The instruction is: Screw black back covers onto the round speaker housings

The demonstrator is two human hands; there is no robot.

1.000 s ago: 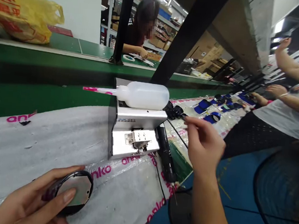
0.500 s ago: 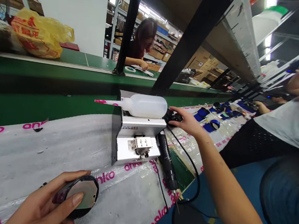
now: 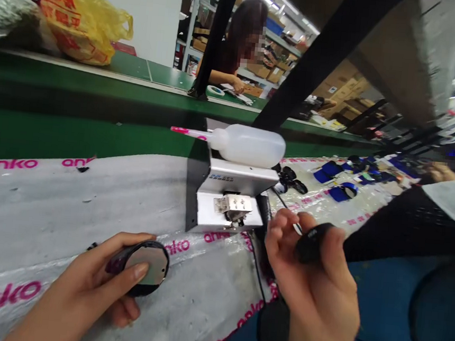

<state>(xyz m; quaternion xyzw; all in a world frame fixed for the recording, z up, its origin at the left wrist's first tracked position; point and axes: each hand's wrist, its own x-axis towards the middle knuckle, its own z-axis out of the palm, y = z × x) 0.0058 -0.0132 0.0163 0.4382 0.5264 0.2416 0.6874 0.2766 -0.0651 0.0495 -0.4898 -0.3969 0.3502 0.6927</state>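
My left hand (image 3: 94,281) grips a round black housing (image 3: 165,271) with a flat greyish disc on its face, the thumb pressed on the disc. In my right hand (image 3: 315,305), raised palm-up right of the metal device, is a small dark oval piece (image 3: 312,244) between thumb and fingers. A bit of something white shows by those fingertips. The silver device (image 3: 244,180), a screw feeder by its look, stands between and beyond my hands. A translucent squeeze bottle (image 3: 255,145) with a pink-marked nozzle lies on top. Several black pieces (image 3: 290,178) sit behind its right side.
Printed plastic sheeting (image 3: 49,202) covers the bench. Blue and black parts (image 3: 333,172) lie farther along on the right. A yellow bag (image 3: 79,22) rests on the green ledge (image 3: 137,64). Slanted black posts (image 3: 317,56) rise behind the device. Across the ledge, a person (image 3: 231,59) works.
My right hand has drawn back toward me from the black pieces behind the device, bringing a dark oval piece with it. My left hand still holds the round housing. The camera view has shifted.
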